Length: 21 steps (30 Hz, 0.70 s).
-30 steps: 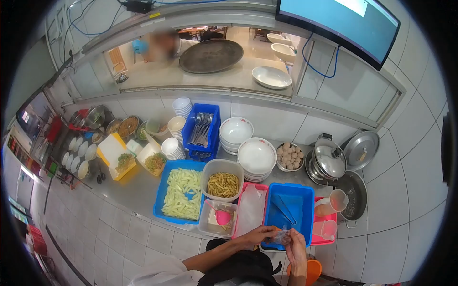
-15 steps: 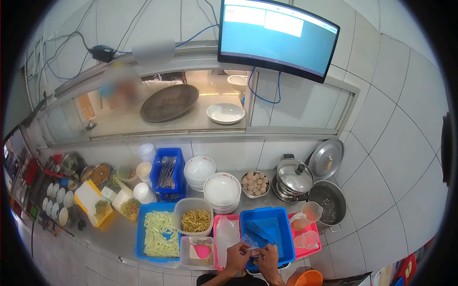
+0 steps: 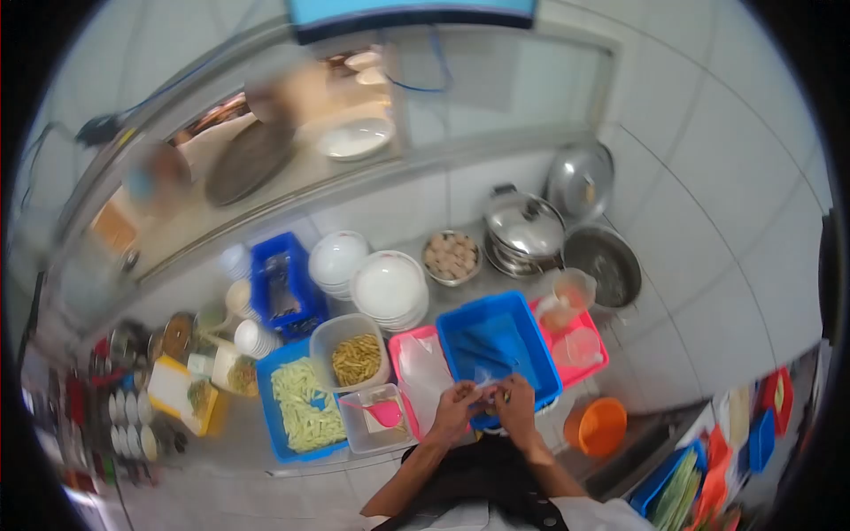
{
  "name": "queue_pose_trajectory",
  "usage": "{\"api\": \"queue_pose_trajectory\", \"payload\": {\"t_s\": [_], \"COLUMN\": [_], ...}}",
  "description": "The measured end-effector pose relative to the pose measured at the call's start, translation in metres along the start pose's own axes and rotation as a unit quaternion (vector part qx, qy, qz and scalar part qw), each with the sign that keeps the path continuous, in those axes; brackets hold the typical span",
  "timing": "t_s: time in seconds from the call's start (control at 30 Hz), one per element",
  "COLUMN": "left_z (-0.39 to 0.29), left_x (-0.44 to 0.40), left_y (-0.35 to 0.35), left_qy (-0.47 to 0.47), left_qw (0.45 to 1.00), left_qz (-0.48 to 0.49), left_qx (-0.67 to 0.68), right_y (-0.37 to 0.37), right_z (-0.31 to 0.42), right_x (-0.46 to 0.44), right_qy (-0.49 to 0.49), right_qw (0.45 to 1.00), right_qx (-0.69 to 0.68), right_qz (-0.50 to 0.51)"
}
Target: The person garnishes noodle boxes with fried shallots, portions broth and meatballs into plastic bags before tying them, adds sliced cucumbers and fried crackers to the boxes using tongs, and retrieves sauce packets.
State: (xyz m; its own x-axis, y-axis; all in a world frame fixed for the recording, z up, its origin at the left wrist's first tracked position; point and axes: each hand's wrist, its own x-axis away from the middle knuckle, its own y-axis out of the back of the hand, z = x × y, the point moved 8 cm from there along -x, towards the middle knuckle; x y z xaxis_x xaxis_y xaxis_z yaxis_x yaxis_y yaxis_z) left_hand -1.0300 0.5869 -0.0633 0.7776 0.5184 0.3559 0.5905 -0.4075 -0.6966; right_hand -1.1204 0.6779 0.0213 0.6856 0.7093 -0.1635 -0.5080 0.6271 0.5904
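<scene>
Both hands meet at the front edge of a blue tray (image 3: 531, 354), close to my body. My left hand (image 3: 456, 409) has its fingers closed on one side of a small clear plastic bag (image 3: 485, 380). On the other side, my right hand (image 3: 515, 405) pinches the same bag. Something dark shows in the bag, too blurred to name. Dark tongs (image 3: 485, 350) lie inside the blue tray. Left of it, a pink tray (image 3: 406, 337) holds white plastic sheets (image 3: 423, 372).
Nearby stand a tub of green-brown pieces (image 3: 358, 359), a tray of pale strips (image 3: 305, 407), stacked plates (image 3: 388, 285), a bowl of balls (image 3: 452, 257), a lidded pot (image 3: 524, 225), an open pot (image 3: 604, 265), jugs (image 3: 568, 296) and an orange bucket (image 3: 596, 427). Through the hatch a blurred person (image 3: 158, 177) shows.
The camera view has turned and tilted, so the screen has moved mostly out at the top and vegetables have appeared at lower right. Both hands still hold the bag.
</scene>
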Motion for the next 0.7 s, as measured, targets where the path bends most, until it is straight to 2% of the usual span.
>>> {"api": "queue_pose_trajectory", "payload": {"t_s": [0.03,0.07,0.1,0.13,0.17,0.2,0.23,0.3,0.33,0.4,0.47,0.53,0.6,0.63,0.7], "left_z": [-0.01,-0.021,-0.038,-0.051,-0.056,-0.059,-0.058,-0.051,-0.043,-0.026,-0.022,-0.008,0.003,0.008,0.019], "left_x": [0.001,0.001,-0.003,-0.002,-0.004,-0.01,-0.016,-0.013,-0.013,-0.017,-0.017,-0.02,-0.025,-0.027,-0.032], "left_y": [-0.004,-0.014,-0.019,-0.027,-0.027,-0.025,-0.031,-0.052,-0.05,-0.056,-0.053,-0.045,-0.048,-0.05,-0.049], "left_qy": [-0.053,-0.109,-0.196,-0.266,-0.3,-0.278,-0.266,-0.195,-0.181,-0.153,-0.104,-0.062,-0.059,-0.062,-0.058], "left_qw": [0.994,0.978,0.93,0.864,0.822,0.854,0.851,0.883,0.883,0.838,0.855,0.887,0.892,0.898,0.906], "left_qz": [-0.012,-0.013,-0.04,-0.071,-0.115,-0.125,-0.111,-0.087,-0.088,-0.075,-0.094,-0.119,-0.133,-0.135,-0.157], "left_qx": [-0.09,-0.179,-0.307,-0.421,-0.469,-0.42,-0.439,-0.419,-0.424,-0.518,-0.5,-0.441,-0.428,-0.413,-0.389], "right_y": [0.002,0.001,-0.003,-0.012,-0.024,-0.009,0.008,0.021,0.027,0.058,0.108,0.162,0.175,0.177,0.15], "right_z": [-0.007,-0.015,-0.03,-0.048,-0.059,-0.041,-0.032,-0.035,-0.041,-0.033,-0.044,-0.101,-0.161,-0.177,-0.2], "right_x": [-0.014,-0.021,-0.015,-0.009,0.001,0.006,-0.004,-0.006,-0.005,-0.01,-0.01,-0.01,-0.023,-0.028,-0.046], "right_qy": [-0.089,-0.083,-0.088,-0.154,-0.225,-0.231,-0.218,-0.07,-0.084,-0.001,-0.004,-0.138,-0.08,-0.086,-0.05], "right_qw": [0.985,0.972,0.953,0.892,0.804,0.853,0.898,0.983,0.982,0.988,0.989,0.961,0.966,0.969,0.998], "right_qx": [-0.145,-0.219,-0.287,-0.423,-0.55,-0.466,-0.379,-0.167,-0.171,-0.149,0.01,0.045,0.128,0.119,-0.045], "right_qz": [-0.018,-0.027,-0.031,-0.03,-0.034,-0.046,-0.046,-0.009,-0.008,-0.049,-0.148,-0.237,-0.211,-0.196,-0.009]}}
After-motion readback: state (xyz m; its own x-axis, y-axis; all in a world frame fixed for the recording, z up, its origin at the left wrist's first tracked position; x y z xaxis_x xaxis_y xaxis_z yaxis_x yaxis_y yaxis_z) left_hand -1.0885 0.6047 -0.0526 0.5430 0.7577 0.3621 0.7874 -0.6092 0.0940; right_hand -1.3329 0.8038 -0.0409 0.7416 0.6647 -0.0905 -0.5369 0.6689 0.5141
